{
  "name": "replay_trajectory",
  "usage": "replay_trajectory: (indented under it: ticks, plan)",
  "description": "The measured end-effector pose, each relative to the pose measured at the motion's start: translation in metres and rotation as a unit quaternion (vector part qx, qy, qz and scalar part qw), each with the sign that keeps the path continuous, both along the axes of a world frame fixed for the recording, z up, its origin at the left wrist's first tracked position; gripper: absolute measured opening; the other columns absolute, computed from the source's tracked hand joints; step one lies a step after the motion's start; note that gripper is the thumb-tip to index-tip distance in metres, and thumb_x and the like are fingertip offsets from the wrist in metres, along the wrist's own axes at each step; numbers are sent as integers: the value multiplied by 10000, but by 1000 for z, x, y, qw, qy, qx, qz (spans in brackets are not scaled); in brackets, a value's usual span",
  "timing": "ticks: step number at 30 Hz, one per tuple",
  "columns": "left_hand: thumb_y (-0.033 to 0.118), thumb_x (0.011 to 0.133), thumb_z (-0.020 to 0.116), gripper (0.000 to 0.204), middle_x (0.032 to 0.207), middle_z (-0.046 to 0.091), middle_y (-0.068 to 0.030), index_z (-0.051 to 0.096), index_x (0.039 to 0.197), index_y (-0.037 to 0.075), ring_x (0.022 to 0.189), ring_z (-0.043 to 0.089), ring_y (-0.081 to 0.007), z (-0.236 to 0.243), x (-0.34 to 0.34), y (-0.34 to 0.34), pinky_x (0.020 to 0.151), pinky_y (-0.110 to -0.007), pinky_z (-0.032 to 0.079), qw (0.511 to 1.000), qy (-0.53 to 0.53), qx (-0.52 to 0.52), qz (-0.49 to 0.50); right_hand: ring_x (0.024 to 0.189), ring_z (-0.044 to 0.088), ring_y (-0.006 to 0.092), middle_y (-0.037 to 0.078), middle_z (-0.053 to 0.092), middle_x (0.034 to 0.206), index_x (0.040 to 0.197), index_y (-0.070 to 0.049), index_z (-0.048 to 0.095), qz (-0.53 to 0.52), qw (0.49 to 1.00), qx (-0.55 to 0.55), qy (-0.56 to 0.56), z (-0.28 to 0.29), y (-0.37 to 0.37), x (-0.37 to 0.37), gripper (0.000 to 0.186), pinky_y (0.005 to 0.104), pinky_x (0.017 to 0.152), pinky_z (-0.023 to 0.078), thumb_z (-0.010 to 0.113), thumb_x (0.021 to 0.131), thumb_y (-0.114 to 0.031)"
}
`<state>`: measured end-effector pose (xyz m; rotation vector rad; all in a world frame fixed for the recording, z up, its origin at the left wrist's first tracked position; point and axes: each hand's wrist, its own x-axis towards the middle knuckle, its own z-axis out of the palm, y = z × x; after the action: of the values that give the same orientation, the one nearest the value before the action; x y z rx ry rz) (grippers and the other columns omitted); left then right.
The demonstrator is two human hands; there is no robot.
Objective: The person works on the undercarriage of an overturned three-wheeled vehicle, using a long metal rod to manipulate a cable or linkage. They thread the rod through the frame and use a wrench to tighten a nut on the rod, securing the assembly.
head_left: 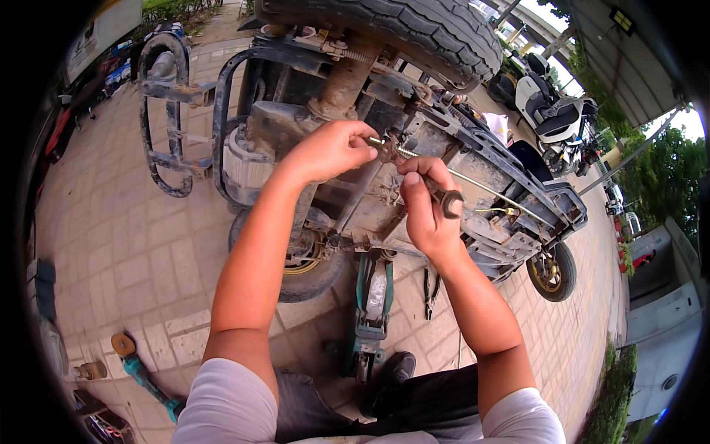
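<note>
A dirty three-wheeled vehicle lies tipped on its side, its underside frame [481,166] facing me. My left hand [333,152] is closed, thumb and fingertips pinched at a brass-coloured rod end [378,140] beside a rusty bracket. A small coil spring [404,152] sits just right of it, and a long thin rod [495,194] runs on from there along the frame. An open-end wrench [450,203] is gripped in my right hand [431,214]; its jaw sticks out past the thumb. The wrench's other end, by the bracket, is partly hidden by my fingers.
A green floor jack [375,292] stands under the vehicle, with pliers [430,294] on the paving to its right. At lower left lies a green angle grinder [144,377]. The big upper tyre [414,33] overhangs the far side. A white scooter [547,107] is parked behind.
</note>
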<state>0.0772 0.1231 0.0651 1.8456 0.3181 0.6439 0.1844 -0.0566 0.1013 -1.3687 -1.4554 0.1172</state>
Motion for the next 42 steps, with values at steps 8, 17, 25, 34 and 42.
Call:
replay_trajectory:
  ticks: [8,17,25,34,42]
  plan:
    - [63,923,592,219,824,653,-38,628,1100,-62,712,579,-100,9,0,-6,674,-256,496,998,-25,-30,39,506,411,68,-15,484,611,826,2,578,43,976,-93,194,49,41,32,162,244,456,302,477,903,-99]
    - [62,914,616,188,797,656,-41,641,1049,-66,697,579,-98,9,-1,-6,655,-264,496,998,-33,-10,52,511,545,207,54,563,613,885,-27,592,-25,993,-106,-51,27,33,14,90,291,478,399,552,887,-107]
    - [103,908,638,207,835,680,-40,665,1067,-27,733,588,-95,7,-2,-5,683,-268,499,994,-25,58,95,686,568,221,33,515,739,840,-113,585,-31,890,-4,-454,-111,26,-1,204,376,589,424,740,766,-222]
    - [105,914,615,225,846,679,-41,663,1084,-33,742,584,-99,3,4,0,702,-265,499,997,-18,41,69,609,515,65,-18,591,665,832,10,661,-43,995,4,89,-9,-6,2,229,241,536,413,650,956,-182]
    - [167,863,617,276,951,711,-171,689,1058,-14,882,684,-248,4,4,-3,793,-350,515,996,-13,46,69,431,433,77,-1,505,531,747,-1,608,-74,996,-6,41,43,37,26,436,239,405,306,576,990,-362]
